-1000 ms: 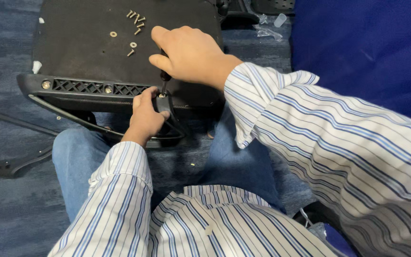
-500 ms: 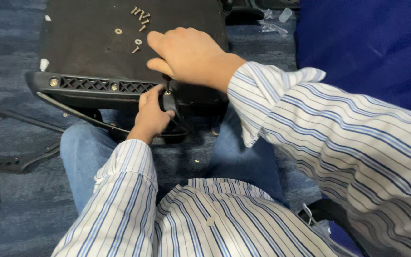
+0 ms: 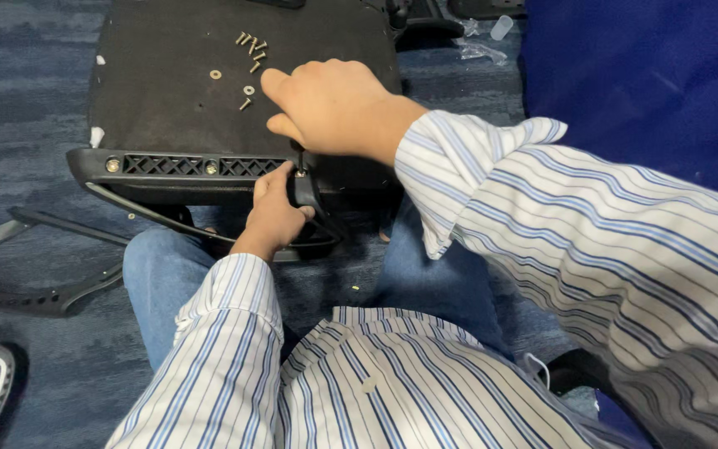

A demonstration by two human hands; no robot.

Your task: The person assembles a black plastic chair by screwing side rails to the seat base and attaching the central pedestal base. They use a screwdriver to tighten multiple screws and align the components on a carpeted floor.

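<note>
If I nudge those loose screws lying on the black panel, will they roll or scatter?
Probably a little: the screws are small, loose and apart, so they would likely roll in arcs. The black panel looks matte and roughly level, which may slow them. The flat washers would probably slide.

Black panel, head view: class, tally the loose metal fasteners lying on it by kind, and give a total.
Screws: 6 (five in a cluster, one apart; the cluster is small, so roughly)
Washers: 2
Total: 8
Not counted: the black handle gripped by the left hand.
</note>
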